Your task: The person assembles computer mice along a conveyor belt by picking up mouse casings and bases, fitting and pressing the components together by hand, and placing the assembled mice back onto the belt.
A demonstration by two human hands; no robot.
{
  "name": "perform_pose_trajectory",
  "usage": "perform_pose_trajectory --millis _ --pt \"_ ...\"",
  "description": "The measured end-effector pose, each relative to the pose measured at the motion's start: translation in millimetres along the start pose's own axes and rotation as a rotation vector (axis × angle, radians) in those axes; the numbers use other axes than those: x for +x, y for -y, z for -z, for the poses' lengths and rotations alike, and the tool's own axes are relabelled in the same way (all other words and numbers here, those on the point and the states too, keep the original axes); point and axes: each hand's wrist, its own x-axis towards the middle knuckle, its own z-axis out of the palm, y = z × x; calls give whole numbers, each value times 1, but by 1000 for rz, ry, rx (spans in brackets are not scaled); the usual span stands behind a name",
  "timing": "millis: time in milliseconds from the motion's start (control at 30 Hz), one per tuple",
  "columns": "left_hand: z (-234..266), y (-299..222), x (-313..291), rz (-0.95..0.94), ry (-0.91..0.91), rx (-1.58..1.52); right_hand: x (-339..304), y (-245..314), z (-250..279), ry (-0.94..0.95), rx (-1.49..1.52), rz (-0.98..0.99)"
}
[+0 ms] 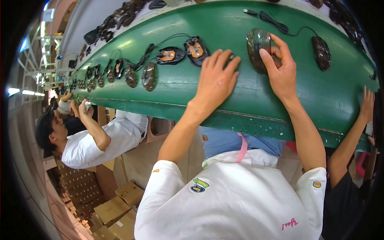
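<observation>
In my right hand (282,66) is a glossy dark computer mouse (256,46), held upright above the green belt. The thumb presses one side while the fingers curl behind it. My left hand (216,78) reaches over the belt with its fingers apart. A small dark piece (231,58) shows by its fingertips; whether they touch it I cannot tell. Beside that hand are two opened mouse halves with orange-brown insides, one upright (196,50) and one lying sideways (171,55). To the right rests a corded mouse (321,53) with its black cable (274,25) bundled.
Several mice, including a patterned one (149,77), line the belt (168,100) toward the left. More dark mouse parts (124,16) lie along the far ledge. A co-worker in white (104,140) sits left; another person's hand (367,105) is at the right. Cardboard boxes (112,210) stand below.
</observation>
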Motion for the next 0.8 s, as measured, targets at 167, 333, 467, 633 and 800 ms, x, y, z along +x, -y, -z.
perform_pose_trajectory --millis 167,333,467,633,800 --pt "4 -20 -16 46 20 -123 -3 0 10 67 -207 2" --pt "26 -22 -32 68 17 -76 3 -5 14 111 -527 140" --pt "68 2 -39 176 -100 -112 7 -5 17 10 -715 341" --pt "123 84 -83 521 -304 217 2 1 11 183 -678 384" --pt "136 138 -142 702 -270 300 -7 -3 4 313 -792 400"
